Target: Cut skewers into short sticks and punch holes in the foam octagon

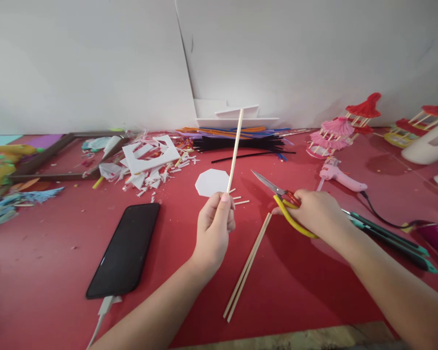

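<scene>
My left hand (213,228) is closed round the lower end of a thin wooden stick (235,150), which points upward. In my right hand (316,211) is a pair of scissors (284,206) with yellow and red handles; their tips point up and left, and the blades look closed. Behind my left hand lies a white octagonal piece (212,182), with several short stick pieces (241,202) beside it. Two long wooden sticks (248,267) rest side by side on the red table between my forearms.
A black phone (126,248) with a cable lies at left. White scraps (151,155) and pipe cleaners (237,143) are farther back. To the right are a pink glue gun (343,179), cutter knives (390,238) and small pink and red carousel-like models (332,136).
</scene>
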Demonstrator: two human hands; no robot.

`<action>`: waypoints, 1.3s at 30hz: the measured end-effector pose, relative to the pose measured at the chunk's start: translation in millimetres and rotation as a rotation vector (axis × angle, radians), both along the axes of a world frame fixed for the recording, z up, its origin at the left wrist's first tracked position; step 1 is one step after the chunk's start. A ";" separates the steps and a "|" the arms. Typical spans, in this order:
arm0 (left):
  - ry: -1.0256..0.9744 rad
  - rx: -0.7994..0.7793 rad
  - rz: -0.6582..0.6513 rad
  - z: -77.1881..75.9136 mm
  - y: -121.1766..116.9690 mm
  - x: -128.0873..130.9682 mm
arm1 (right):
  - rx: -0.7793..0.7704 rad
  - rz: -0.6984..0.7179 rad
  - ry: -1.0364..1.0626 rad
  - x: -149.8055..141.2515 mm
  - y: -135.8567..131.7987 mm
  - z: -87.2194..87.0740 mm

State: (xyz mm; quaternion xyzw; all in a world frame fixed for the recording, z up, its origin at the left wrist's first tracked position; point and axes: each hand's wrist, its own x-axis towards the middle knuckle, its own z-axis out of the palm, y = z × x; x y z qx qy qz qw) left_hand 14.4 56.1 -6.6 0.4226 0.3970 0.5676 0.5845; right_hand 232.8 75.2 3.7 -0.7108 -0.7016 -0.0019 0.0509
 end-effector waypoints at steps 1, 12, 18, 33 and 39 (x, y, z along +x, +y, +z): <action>0.034 -0.003 -0.002 -0.6 0.0 -0.4 | 0.010 -0.010 -0.018 -0.2 0.4 -2.8; 0.663 0.149 -0.010 2.1 -6.4 2.1 | 0.228 0.130 -0.046 6.1 -8.1 -6.3; 1.160 0.364 -0.096 -1.9 -5.4 -0.5 | 0.662 0.720 0.376 -5.5 -17.3 9.4; 1.328 0.603 -0.195 -1.9 -5.4 -0.3 | 0.434 0.781 0.367 -19.4 -16.9 4.6; 1.331 0.594 -0.237 -1.1 -6.8 1.3 | 0.453 0.769 0.385 -21.3 -17.1 5.1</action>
